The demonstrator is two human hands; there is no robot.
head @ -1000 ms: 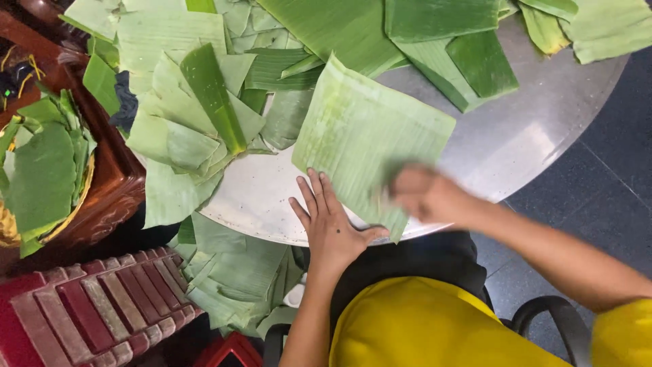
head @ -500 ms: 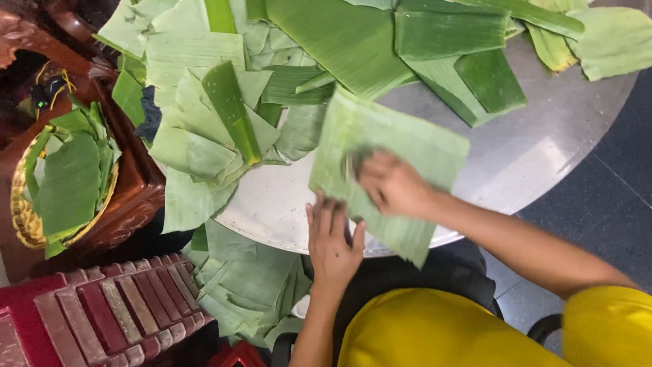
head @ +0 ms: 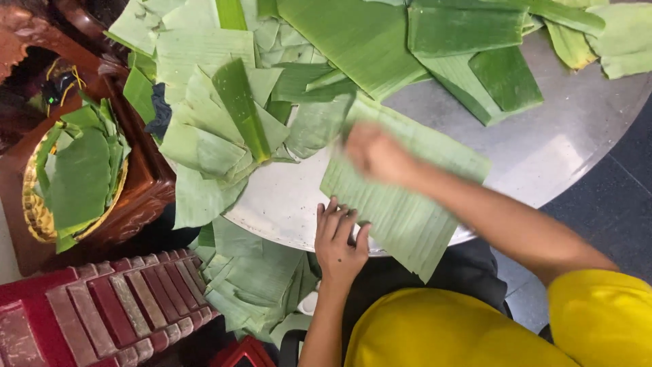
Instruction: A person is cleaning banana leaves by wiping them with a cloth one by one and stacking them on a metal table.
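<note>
Banana leaves point(head: 353, 41), cut into broad green pieces, cover the far half of a round metal table point(head: 584, 136), with a looser heap point(head: 217, 129) spilling over its left edge. A large pale leaf sheet point(head: 407, 204), ribbed underside up, lies at the near rim and overhangs it toward the person in the yellow shirt point(head: 441, 333). More trimmed leaves point(head: 251, 278) sit stacked below the table, beside a red slatted stool point(head: 102, 312). At left, a carved wooden stand point(head: 146, 183) carries a gold-rimmed tray point(head: 30, 204) filled with cut leaves. The left hand point(head: 337, 241) presses flat on the sheet's near edge, fingers spread. The right hand point(head: 377, 153) rests on top of the sheet near its far end; it is blurred, so whether the fingers are spread or curled cannot be told.
</note>
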